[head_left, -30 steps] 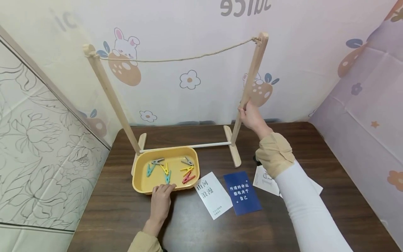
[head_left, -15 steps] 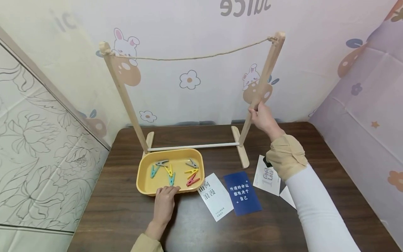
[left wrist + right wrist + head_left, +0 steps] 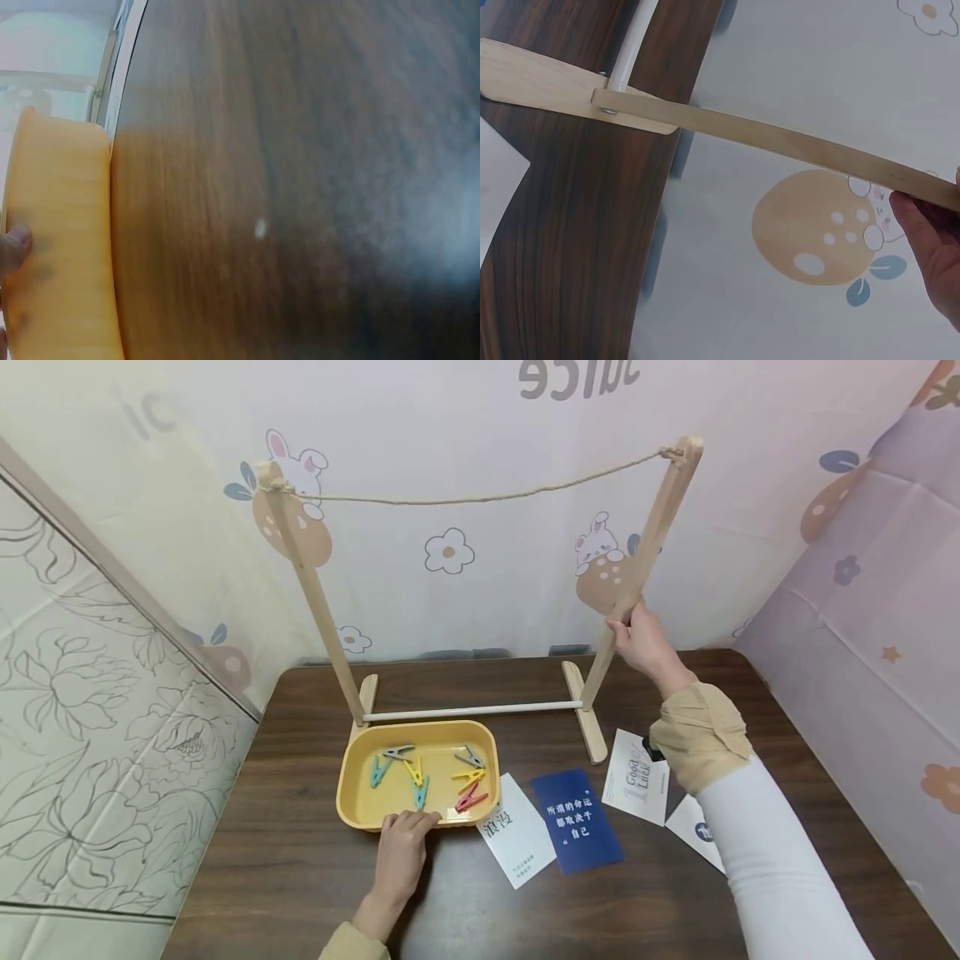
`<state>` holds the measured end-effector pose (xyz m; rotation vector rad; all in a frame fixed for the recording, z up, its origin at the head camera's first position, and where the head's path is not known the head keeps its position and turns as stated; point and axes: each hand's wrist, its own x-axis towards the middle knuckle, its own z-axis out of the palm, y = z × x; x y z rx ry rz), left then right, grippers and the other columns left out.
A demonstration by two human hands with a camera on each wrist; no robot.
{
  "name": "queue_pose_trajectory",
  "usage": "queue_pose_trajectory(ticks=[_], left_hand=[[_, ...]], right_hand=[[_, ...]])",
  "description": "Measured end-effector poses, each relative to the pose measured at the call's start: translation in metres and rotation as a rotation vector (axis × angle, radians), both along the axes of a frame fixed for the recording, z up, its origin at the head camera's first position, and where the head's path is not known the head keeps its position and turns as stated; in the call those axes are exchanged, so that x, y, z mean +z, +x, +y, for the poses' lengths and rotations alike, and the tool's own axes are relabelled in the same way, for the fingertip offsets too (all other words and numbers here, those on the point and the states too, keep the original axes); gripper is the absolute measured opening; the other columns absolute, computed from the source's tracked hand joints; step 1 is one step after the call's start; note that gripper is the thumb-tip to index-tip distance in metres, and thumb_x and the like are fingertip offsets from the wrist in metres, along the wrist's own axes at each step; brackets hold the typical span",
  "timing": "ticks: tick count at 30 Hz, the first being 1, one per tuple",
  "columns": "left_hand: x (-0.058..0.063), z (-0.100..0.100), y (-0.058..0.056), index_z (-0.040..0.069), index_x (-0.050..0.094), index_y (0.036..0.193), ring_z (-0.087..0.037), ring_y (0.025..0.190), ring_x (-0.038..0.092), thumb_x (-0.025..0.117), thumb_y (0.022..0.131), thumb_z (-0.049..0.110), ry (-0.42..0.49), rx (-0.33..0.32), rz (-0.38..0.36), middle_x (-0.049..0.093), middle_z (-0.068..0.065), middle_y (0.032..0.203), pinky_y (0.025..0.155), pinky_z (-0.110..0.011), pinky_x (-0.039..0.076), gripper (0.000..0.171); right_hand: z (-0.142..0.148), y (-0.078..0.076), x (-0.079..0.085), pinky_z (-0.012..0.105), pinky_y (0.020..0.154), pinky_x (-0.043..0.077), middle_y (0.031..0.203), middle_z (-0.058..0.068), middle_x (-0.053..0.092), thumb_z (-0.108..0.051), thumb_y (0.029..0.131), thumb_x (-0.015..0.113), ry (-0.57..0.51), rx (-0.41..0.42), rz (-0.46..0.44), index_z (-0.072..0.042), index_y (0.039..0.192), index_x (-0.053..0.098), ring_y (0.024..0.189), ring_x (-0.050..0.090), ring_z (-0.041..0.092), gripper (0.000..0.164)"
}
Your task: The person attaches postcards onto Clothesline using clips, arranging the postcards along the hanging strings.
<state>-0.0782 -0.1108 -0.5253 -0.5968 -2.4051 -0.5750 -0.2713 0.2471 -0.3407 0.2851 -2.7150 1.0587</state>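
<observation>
A wooden rack (image 3: pixel 651 539) stands at the back of the table, with a rope (image 3: pixel 450 502) strung between its two posts and a white rod (image 3: pixel 472 711) low down. My right hand (image 3: pixel 647 642) grips the right post partway up; in the right wrist view the thumb and fingers hold the post (image 3: pixel 780 140). In front of the rack's left foot lies a yellow plastic basin (image 3: pixel 360 814) with several coloured clothespins (image 3: pixel 415 770) inside. My left hand (image 3: pixel 400 858) pinches its near rim, the thumb (image 3: pixel 18 238) against the outer wall in the left wrist view.
A white card (image 3: pixel 517 843) lies partly under the basin's right end, beside a blue card (image 3: pixel 577 820). Farther right are a "Good Luck" card (image 3: pixel 630 785) and another white card (image 3: pixel 692 835), partly behind the right sleeve. A patterned cloth wall (image 3: pixel 487 602) rises behind the table.
The rack has slid to the right with my right hand on its post. The basin has shifted right and slightly nearer in my left hand, covering more of the white card.
</observation>
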Motion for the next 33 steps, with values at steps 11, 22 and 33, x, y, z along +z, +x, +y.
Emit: queue_pose_trajectory(ticks=[11,22,33], left_hand=[[0.000,0.009,0.000,0.009,0.070,0.084,-0.014,0.067,0.057,0.060,0.064,-0.015,-0.003,-0.016,0.015,0.065,0.002,0.076,0.061,-0.032,0.037,0.032],[0.001,0.017,0.000,0.011,0.069,0.083,-0.014,0.067,0.056,0.053,0.068,-0.012,-0.002,-0.047,0.013,0.065,0.003,0.077,0.061,-0.032,0.037,0.032],[0.001,0.021,0.001,0.013,0.068,0.083,-0.012,0.068,0.055,0.047,0.072,-0.007,-0.016,-0.043,-0.010,0.064,0.005,0.077,0.062,-0.030,0.036,0.031]], right_hand=[[0.013,0.004,0.003,0.050,0.077,0.044,0.099,0.031,0.048,-0.003,0.091,0.041,0.019,-0.020,0.011,0.011,0.116,0.030,0.097,0.050,0.045,0.031],[0.023,0.005,0.001,0.051,0.080,0.042,0.099,0.032,0.048,-0.006,0.092,0.041,0.020,-0.034,-0.014,0.011,0.115,0.030,0.098,0.050,0.045,0.031],[0.033,0.008,0.001,0.051,0.076,0.044,0.096,0.031,0.049,-0.005,0.092,0.041,0.046,-0.042,0.005,0.012,0.111,0.033,0.093,0.052,0.045,0.027]])
